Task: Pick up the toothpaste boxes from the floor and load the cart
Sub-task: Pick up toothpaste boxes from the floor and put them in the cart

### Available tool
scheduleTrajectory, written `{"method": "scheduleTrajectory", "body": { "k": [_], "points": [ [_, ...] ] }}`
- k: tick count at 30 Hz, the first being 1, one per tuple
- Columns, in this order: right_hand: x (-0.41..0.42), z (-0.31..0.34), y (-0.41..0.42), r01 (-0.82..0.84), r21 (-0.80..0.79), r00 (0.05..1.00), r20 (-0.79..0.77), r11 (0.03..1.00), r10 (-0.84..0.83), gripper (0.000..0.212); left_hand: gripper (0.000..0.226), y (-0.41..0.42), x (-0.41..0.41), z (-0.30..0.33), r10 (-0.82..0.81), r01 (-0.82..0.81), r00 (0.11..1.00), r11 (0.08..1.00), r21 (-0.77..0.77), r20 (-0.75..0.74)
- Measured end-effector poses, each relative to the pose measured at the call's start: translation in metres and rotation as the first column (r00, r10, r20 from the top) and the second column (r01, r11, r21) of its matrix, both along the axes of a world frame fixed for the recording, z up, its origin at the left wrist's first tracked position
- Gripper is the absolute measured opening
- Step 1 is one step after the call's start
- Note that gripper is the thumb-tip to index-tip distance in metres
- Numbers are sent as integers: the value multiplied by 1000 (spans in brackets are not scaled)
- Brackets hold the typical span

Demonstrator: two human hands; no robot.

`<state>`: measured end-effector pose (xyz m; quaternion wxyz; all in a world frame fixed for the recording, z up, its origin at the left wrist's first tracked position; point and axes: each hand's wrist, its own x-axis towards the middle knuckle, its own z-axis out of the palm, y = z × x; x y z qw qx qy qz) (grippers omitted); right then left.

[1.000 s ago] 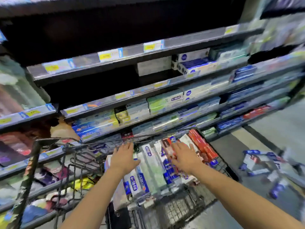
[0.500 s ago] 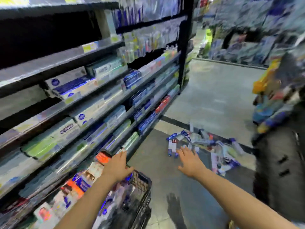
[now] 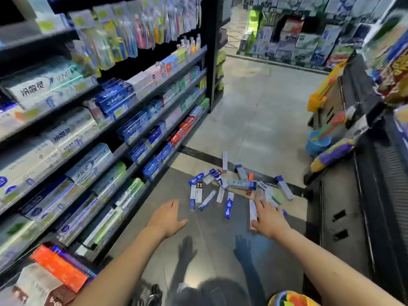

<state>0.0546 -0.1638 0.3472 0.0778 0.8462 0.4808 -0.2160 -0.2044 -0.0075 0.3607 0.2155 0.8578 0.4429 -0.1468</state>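
Scattered toothpaste boxes [image 3: 229, 188] ahead on the floor [image 3: 254, 120], nearest the right hand [image 3: 268, 219]; long axes mixed. Left hand [image 3: 166, 218] farther back. Both grips released, holding nothing.

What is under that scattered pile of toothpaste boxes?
Grey floor, a black floor stripe, and a brown flat piece showing between the toothpaste boxes; its covered part cannot be seen.

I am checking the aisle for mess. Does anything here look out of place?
Yes. A scatter of toothpaste boxes lies on the floor beside the shelves, pointing every way, some overlapping. Both the left hand and right hand reach toward it, empty.
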Motion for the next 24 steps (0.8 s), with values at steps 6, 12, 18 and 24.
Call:
{"method": "scheduleTrajectory", "body": {
  "k": [6,12,18,24],
  "points": [
    [36,-34,83,-2,-52,997,-71,999,-1,70,75,88,44,-31,14,-19,997,997,-74,-72],
    [80,-70,198,8,-126,995,-95,992,-20,66,66,202,103,-68,-8,-6,993,993,-116,-121],
    [123,-123,295,-71,-177,987,-153,982,43,67,74,284,154,-124,-4,-24,983,989,-144,-186],
    [170,-225,355,-68,-241,979,-204,968,18,70,78,338,199,-244,40,-85,983,964,-250,-180]
  ]
}}
